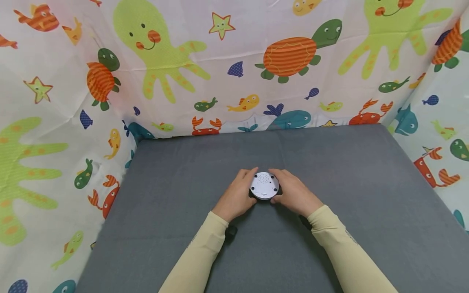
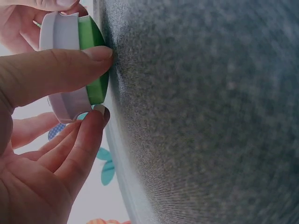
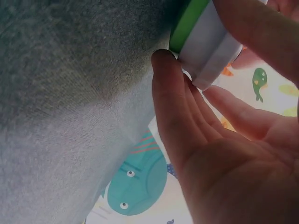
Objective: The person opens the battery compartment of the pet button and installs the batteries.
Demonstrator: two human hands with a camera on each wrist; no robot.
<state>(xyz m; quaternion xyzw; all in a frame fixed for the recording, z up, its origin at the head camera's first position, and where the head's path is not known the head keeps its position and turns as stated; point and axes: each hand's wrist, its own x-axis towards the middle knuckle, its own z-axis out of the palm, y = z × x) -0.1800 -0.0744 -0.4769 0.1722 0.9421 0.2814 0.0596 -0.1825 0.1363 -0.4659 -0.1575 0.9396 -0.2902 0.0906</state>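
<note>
Between my two hands is a round push-button buzzer (image 1: 264,185), white with a green domed part. Its flat white base, with small holes and dark dots, faces up in the head view. The green side (image 2: 93,84) faces down to the grey cloth, on or just above it; I cannot tell which. My left hand (image 1: 239,194) grips its left edge, with the thumb across the side in the left wrist view. On the opposite edge my right hand (image 1: 294,192) holds it between thumb and fingers. The right wrist view shows the white rim (image 3: 210,51) by those fingertips.
A grey cloth-covered table (image 1: 176,171) lies under the hands. Behind it and at both sides hangs a white curtain (image 1: 227,53) printed with sea animals. Dark wrist-camera pieces (image 1: 231,231) sit under the wrists.
</note>
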